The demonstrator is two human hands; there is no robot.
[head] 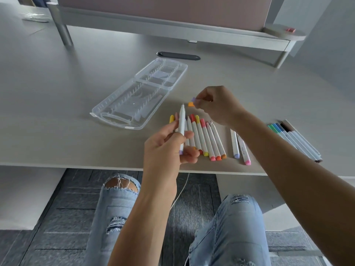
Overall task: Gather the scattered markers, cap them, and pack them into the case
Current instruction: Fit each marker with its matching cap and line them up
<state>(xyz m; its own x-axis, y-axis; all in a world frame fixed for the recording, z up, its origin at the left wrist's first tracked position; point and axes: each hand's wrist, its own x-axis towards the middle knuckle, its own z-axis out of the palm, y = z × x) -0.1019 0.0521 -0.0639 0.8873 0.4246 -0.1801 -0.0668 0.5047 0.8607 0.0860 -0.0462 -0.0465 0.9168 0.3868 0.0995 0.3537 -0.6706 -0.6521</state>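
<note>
My left hand (169, 144) grips an uncapped white marker (181, 121) upright, its purple end at the bottom. Just above and to the right, my right hand (217, 104) pinches a small purple cap (193, 99). An orange cap (191, 104) lies on the desk right below it. A row of several white markers (203, 137) with yellow, red, pink and orange ends lies side by side behind my left hand. Two more markers (239, 145) lie to their right, partly under my right forearm. The clear plastic case (138, 95) lies opened flat at the left, with nothing in its slots.
Several thin pens (295, 141) with green, blue and dark caps lie at the right near the desk's front edge (76, 165). A dark cable slot (178, 55) sits behind the case. A raised shelf (172, 25) on metal legs spans the back of the desk.
</note>
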